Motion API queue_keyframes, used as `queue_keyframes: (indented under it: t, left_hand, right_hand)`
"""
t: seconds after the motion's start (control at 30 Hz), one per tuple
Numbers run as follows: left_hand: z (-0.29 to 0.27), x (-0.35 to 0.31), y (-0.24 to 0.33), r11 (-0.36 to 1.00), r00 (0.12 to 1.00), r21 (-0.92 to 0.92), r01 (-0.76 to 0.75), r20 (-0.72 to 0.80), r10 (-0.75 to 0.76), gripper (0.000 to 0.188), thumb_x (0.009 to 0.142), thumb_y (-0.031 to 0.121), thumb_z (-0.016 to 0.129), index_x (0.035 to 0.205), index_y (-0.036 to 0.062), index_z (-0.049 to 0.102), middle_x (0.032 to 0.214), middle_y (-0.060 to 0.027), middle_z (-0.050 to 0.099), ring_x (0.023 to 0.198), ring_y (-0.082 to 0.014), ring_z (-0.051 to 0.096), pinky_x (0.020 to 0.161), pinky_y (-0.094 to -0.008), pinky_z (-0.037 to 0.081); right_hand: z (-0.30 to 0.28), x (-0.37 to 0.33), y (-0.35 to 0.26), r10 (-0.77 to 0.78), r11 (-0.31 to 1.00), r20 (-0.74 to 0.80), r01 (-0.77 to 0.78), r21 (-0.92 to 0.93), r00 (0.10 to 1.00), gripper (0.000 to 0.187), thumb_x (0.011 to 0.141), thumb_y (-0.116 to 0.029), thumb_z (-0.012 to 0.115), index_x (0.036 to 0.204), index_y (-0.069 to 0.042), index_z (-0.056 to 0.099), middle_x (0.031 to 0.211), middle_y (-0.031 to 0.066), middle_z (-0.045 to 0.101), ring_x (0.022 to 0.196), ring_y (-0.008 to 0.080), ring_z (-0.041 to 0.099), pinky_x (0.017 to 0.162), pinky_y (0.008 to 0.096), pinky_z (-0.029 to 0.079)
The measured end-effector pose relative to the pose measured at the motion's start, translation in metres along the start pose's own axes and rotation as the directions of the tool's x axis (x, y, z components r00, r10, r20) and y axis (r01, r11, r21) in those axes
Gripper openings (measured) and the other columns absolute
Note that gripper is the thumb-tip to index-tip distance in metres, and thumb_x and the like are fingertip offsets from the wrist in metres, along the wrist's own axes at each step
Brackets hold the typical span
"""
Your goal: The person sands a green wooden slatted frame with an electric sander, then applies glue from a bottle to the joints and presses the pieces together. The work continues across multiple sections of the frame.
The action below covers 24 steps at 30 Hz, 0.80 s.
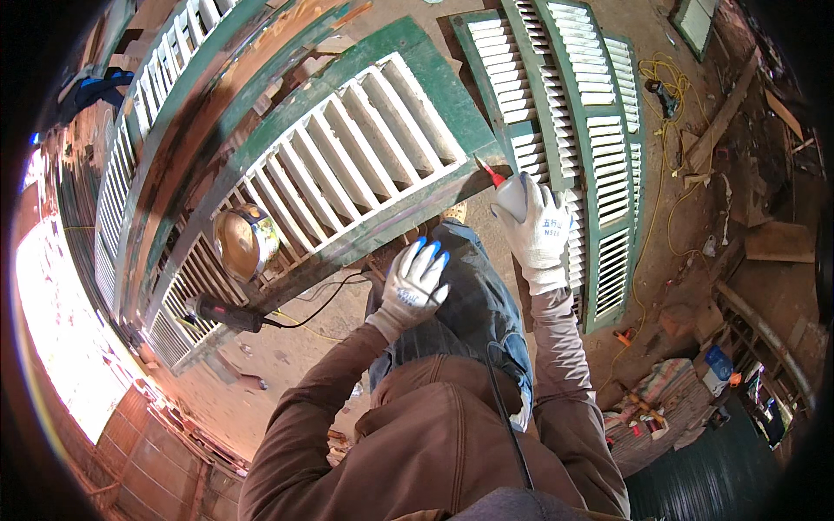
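In my right hand (537, 226), gloved in white, is a white squeeze bottle (511, 198) with a red pointed nozzle. The nozzle tip is by the near right corner of a green shutter (430, 74) with white slats. My left hand (413, 291), in a white glove with blue fingertips, hovers in front of my lap, just off the shutter's near rail. Its fingers are stretched out, and nothing shows in them. A shiny round metal container (246, 243) rests on the slats. Beside it lies a black corded power tool (224, 313).
More green shutters with white slats (604, 156) lie to the right; others (165, 78) stand at the far left among timber pieces. A yellow cord (665, 165) loops over the dirt floor. Scrap boards (725, 113) and a striped cloth (656, 395) are at the right.
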<state>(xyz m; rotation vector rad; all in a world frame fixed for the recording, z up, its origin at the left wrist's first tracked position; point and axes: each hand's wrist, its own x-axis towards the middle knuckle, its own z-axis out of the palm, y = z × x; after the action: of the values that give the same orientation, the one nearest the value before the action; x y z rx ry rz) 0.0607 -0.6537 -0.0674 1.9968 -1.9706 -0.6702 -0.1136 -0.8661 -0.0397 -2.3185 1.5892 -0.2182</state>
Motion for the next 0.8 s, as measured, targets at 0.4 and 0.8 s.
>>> queue_keyframes:
  t: [0.4, 0.8]
  left_hand:
    - [-0.002, -0.018, 0.009, 0.99, 0.985, -0.049, 0.135, -0.099, -0.139, 0.056, 0.087, 0.03, 0.077, 0.138, 0.0081, 0.069, 0.148, -0.019, 0.057, 0.143, -0.0431, 0.046, 0.118, -0.0548, 0.039]
    - [0.004, -0.028, 0.0, 0.953, 0.947, -0.117, 0.278, -0.135, -0.293, 0.052, 0.092, 0.031, 0.072, 0.139, 0.0106, 0.068, 0.146, -0.0168, 0.058, 0.143, -0.0428, 0.046, 0.118, -0.0542, 0.038]
  right_hand:
    - [-0.006, 0.011, -0.005, -0.045, 0.999, -0.015, 0.044, -0.018, 0.999, 0.071, 0.079, -0.041, 0.089, 0.136, -0.005, 0.067, 0.113, 0.0138, 0.071, 0.104, 0.0367, 0.064, 0.092, 0.0483, 0.051]
    - [-0.006, 0.021, 0.011, -0.008, 1.0, -0.017, 0.008, -0.024, 1.0, 0.068, 0.081, -0.042, 0.088, 0.133, -0.003, 0.068, 0.118, 0.0185, 0.073, 0.108, 0.0394, 0.066, 0.098, 0.0489, 0.051]
